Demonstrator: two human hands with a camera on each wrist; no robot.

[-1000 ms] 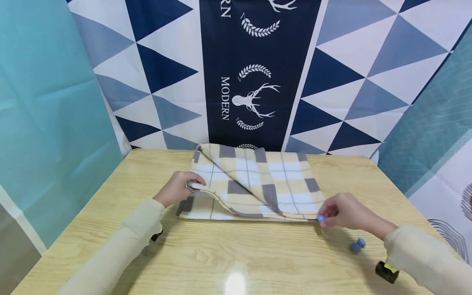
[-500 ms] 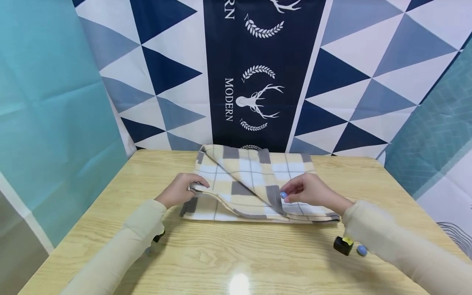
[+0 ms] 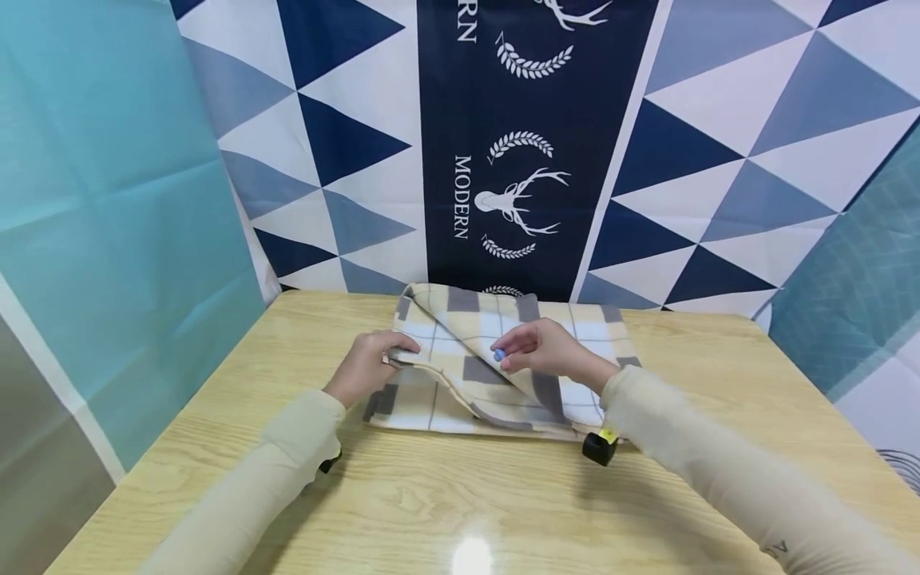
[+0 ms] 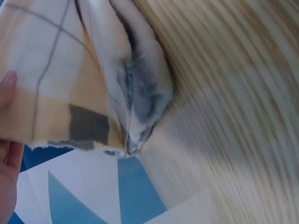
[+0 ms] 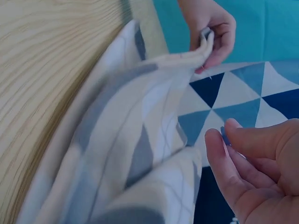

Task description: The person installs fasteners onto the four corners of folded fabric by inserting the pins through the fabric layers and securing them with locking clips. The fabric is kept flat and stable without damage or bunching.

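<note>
A folded plaid fleece blanket [image 3: 460,319] in cream, white and grey lies toward the back of the table. My left hand [image 3: 366,363] pinches the near left edge of its upper layer and holds it raised, with a gap beneath. In the left wrist view, thumb and fingers of that hand [image 4: 8,161] lie on either side of the cloth. Over the blanket's middle, my right hand [image 3: 549,351] pinches a small blue rounded piece [image 3: 499,354] between thumb and fingertips. The right wrist view shows that piece [image 5: 225,137] mostly covered by the fingertips.
The light wood table [image 3: 402,487] extends in front of the blanket and to both sides. A patterned cloth backdrop [image 3: 503,160] hangs behind it, and a teal sheet [image 3: 129,200] stands at the left. Each wrist carries a small black camera [image 3: 600,447].
My right hand has moved left and away from me, from the blanket's near right corner to above its middle, carrying the blue piece. My left hand keeps holding the raised edge.
</note>
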